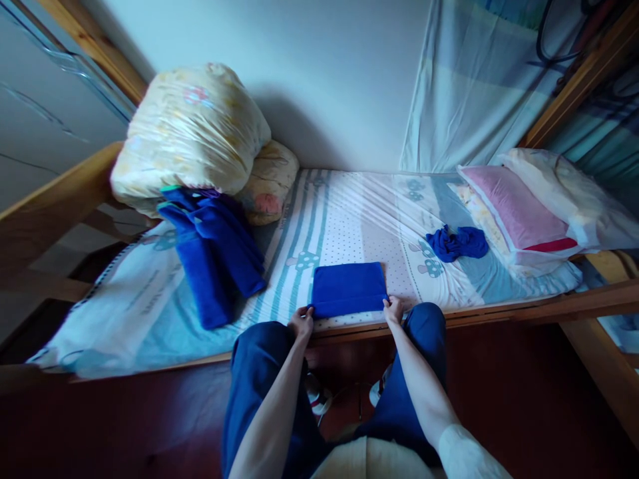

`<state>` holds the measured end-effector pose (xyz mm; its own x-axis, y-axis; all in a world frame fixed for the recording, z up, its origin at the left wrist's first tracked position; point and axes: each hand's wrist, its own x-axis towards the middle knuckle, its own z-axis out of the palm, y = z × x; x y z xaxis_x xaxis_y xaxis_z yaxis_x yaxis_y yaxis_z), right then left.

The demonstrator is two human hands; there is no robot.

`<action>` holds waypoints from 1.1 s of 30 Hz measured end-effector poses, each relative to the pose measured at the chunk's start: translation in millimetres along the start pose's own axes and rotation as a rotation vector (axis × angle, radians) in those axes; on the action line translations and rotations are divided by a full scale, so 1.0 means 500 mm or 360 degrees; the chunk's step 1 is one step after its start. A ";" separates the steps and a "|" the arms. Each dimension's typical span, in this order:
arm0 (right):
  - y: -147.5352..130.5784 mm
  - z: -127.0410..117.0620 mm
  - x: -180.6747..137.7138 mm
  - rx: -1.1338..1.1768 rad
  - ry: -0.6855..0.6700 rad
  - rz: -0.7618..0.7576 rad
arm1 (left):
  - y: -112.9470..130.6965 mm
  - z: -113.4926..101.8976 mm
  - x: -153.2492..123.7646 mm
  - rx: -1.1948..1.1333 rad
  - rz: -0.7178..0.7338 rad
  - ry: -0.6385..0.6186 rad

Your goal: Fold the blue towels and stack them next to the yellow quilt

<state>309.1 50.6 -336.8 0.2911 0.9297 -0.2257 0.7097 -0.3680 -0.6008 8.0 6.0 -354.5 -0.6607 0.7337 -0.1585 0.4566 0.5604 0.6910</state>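
Observation:
A blue towel (pixel 348 287) lies flat as a rectangle near the front edge of the bed, in front of my knees. My left hand (pixel 302 322) pinches its near left corner. At the near right corner, the fingers of my right hand (pixel 393 309) close on the cloth in the same way. Farther left, several blue cloths (pixel 212 249) that look like towels are draped in a loose pile. A crumpled blue cloth (pixel 456 243) rests on the sheet to the right, apart from my hands.
The patterned sheet (pixel 344 206) covers the bed, bordered by a wooden rail (pixel 519 303). A bulky cream quilt (pixel 194 126) stands at the left on a patterned pillow (pixel 272 179). A pink item in clear wrapping (pixel 519 206) lies right, below a hanging curtain (pixel 459 86).

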 end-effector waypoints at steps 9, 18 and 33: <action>-0.004 0.000 -0.004 -0.0086 -0.0001 -0.0026 | 0.005 0.000 -0.003 0.0040 -0.0012 0.0030; -0.021 -0.015 -0.023 -0.0180 0.0204 -0.0683 | 0.030 -0.021 -0.013 0.0204 0.0906 -0.0176; -0.016 -0.007 -0.033 -0.0523 -0.0300 -0.0944 | -0.028 0.024 -0.026 0.0842 0.1205 -0.0534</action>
<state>300.8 38.0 -325.3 -0.3000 0.9507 -0.0786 0.8800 0.2440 -0.4074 17.3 -6.7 -370.5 0.0828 0.9952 -0.0524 0.9517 -0.0633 0.3003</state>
